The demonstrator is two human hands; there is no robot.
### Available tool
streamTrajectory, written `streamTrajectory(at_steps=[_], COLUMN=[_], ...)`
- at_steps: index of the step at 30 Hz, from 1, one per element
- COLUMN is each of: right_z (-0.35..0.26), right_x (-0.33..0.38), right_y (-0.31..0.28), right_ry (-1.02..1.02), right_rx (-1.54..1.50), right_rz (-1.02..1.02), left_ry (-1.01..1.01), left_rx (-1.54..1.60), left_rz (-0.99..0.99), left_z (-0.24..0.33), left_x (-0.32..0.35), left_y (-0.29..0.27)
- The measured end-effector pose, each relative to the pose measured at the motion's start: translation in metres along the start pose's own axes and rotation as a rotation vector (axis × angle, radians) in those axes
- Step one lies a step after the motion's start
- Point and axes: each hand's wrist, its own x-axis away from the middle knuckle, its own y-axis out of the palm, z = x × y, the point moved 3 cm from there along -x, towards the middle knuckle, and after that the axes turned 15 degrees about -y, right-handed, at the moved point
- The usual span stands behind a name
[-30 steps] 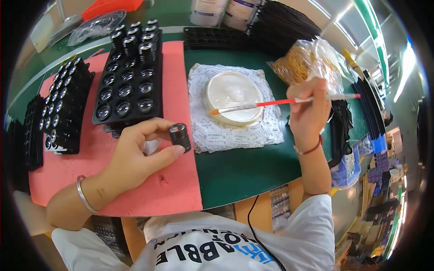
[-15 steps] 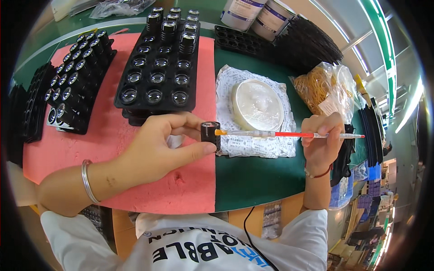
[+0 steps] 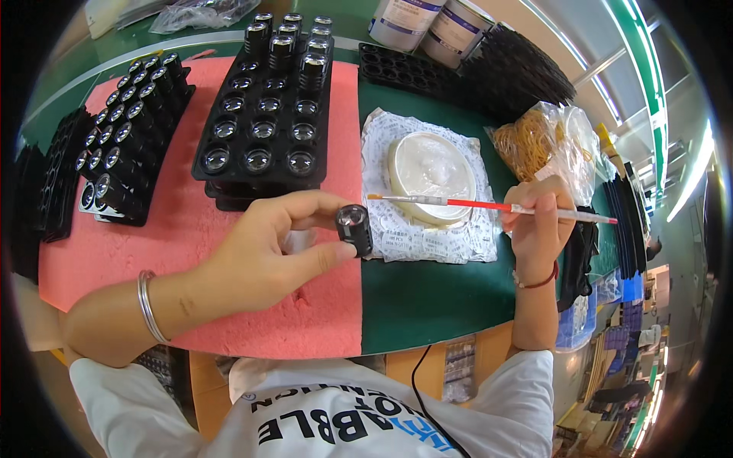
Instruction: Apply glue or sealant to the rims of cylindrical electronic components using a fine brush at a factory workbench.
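Between the thumb and fingers of my left hand (image 3: pixel 282 237) is a small black cylinder with a clear lens (image 3: pixel 353 229) in its top, tilted slightly. My right hand (image 3: pixel 540 229) grips a thin paintbrush (image 3: pixel 477 204) with a red and clear handle. Its yellowish tip points left, just above the lens cylinder and apart from it. Beyond the brush, a round white dish (image 3: pixel 395 169) holding a clear, glossy substance rests on a printed paper-wrapped pad (image 3: pixel 379 145). Ahead of my left hand stands a stacked black tray (image 3: pixel 321 153) with several lens cylinders in its holes.
A second black tray (image 3: pixel 156 179) of lens cylinders lies at left on the pink foam sheet (image 3: pixel 191 282). Two metal cans (image 3: pixel 456 32) and a black empty-holed tray (image 3: pixel 405 72) stand at the back. A bag of rubber bands (image 3: pixel 531 145) sits at right on the green table (image 3: pixel 435 298).
The brush tip has lifted off the cylinder's upper edge and moved up, with my right hand rising slightly. My left hand has tilted the cylinder so its lens shows more.
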Motion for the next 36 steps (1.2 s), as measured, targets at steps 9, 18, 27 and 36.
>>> streamTrajectory(at_steps=[9,18,27,36], right_z=[-0.009,-0.011,-0.011,-0.012], right_x=[-0.003,-0.001,-0.003,-0.002], right_y=[0.003,0.003,0.006,0.002], right_ry=[-0.010,0.005,-0.007,0.000], right_rx=[-0.248,-0.239,-0.206,-0.182], right_rz=[0.092,0.060,0.028,0.029], left_ry=[0.025,-0.039,0.025,0.044], left_rx=[0.033,-0.039,-0.021,-0.082], left_rz=[0.037,0.020,0.023,0.004], left_z=[-0.001,-0.002,-0.006,-0.007], left_x=[0.000,-0.004,-0.001,-0.005], left_y=[-0.002,-0.001,-0.001,0.001])
